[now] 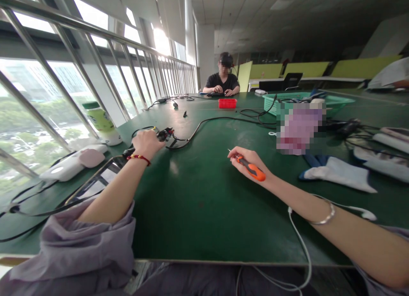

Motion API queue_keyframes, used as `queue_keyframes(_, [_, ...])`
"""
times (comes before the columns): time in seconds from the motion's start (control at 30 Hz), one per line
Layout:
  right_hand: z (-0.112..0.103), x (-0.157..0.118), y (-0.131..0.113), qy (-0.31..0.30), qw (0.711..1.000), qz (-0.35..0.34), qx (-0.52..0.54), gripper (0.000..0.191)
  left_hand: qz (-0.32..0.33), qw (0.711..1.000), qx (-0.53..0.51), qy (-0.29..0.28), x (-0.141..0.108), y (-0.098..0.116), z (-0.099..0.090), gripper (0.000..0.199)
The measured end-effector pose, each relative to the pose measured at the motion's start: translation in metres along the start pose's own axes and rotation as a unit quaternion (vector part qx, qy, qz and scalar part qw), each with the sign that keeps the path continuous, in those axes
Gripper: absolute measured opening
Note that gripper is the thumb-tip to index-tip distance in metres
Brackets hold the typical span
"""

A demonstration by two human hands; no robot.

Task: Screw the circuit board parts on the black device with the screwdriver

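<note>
My left hand [147, 142] is closed around a small black device with wires [165, 134], above the left part of the green table [191, 202]. A black cable [204, 121] runs from near it across the tabletop to the right. In my right hand [247, 159] lies a screwdriver with an orange and black handle [254, 170]; its thin shaft pokes out past my fingertips, pointing away to the left. The screwdriver is apart from the device. My left fingertips are partly hidden behind the back of the hand.
A red box [227, 103] and a green basket [270, 104] with cables stand farther back. Gloves [340, 173] and white earphones [369, 214] lie right. To the left are a green-labelled bottle [101, 123], a white device [72, 164] and a phone-like tablet [96, 181]. A person [222, 81] sits opposite.
</note>
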State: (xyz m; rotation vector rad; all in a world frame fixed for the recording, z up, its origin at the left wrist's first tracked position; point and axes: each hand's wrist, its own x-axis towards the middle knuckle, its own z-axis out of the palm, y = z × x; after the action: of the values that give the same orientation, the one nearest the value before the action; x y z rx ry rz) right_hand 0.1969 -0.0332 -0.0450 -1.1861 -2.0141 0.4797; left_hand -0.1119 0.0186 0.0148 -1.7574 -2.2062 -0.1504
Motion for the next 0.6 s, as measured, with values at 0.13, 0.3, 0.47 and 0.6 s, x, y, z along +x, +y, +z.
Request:
queue_keyframes(0.13, [0.001,-0.003,-0.007,-0.033,0.99,-0.047,-0.129,0.011,-0.1,0.993,0.004,0.063,0.007,-0.021,0.0,0.041])
queue_keyframes(0.3, [-0.001,-0.004,-0.011,-0.078,0.978,-0.062,-0.183,0.016,-0.08,0.983,0.025,0.161,0.014,-0.031,0.014,0.043])
queue_keyframes(0.47, [-0.002,-0.002,-0.013,-0.094,0.971,-0.078,-0.205,0.014,-0.025,0.991,0.035,0.127,0.015,-0.032,0.038,0.038])
queue_keyframes(0.6, [-0.002,-0.003,-0.016,-0.103,0.967,-0.083,-0.218,0.015,-0.009,0.989,0.044,0.142,0.013,-0.035,0.043,0.035])
